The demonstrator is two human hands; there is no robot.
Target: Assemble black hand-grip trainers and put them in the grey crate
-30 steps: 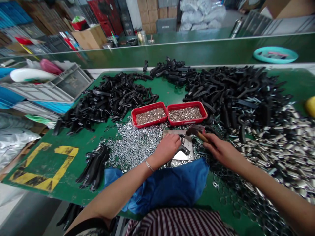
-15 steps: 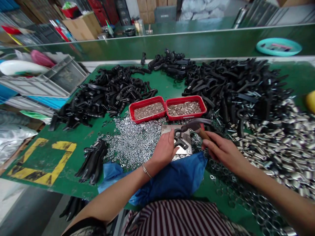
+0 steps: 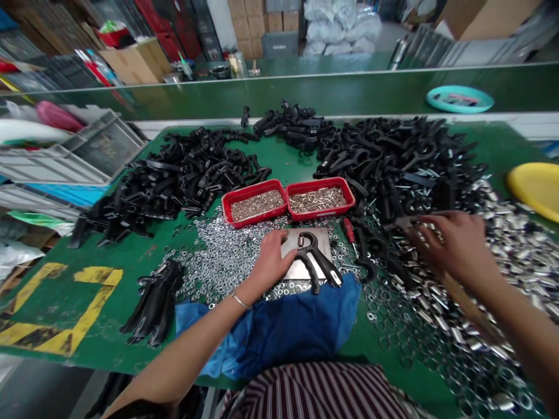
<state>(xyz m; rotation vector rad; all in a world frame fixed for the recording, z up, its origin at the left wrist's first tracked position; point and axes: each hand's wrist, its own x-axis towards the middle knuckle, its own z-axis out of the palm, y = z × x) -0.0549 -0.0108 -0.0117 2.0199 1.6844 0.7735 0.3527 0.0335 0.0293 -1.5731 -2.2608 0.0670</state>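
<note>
My left hand [image 3: 271, 261] is at the left side of a black hand grip strengthener [image 3: 321, 265], its thumb and fingers closed on it. The strengthener lies over a square metal plate [image 3: 293, 269], its handles pointing toward me and a small metal spring showing near its curved top. Off to the right, my right hand [image 3: 458, 247] is wrapped round a hammer, whose wooden handle [image 3: 465, 302] slants down toward me and whose dark head [image 3: 402, 223] points left above the metal pieces. A red-handled screwdriver [image 3: 349, 230] lies right of the plate.
Two red trays [image 3: 254, 220] of small pins stand behind the plate. Metal washers [image 3: 227, 250] spread to its left. Piles of black handles [image 3: 183, 169] and shiny metal sleeves [image 3: 502, 256] surround the work spot. A blue cloth [image 3: 297, 326] lies at the front edge.
My right hand has carried the hammer away from the plate to the right and turned it. The hand grip strengthener now shows fully, with its handles toward me. The view has shifted slightly.
</note>
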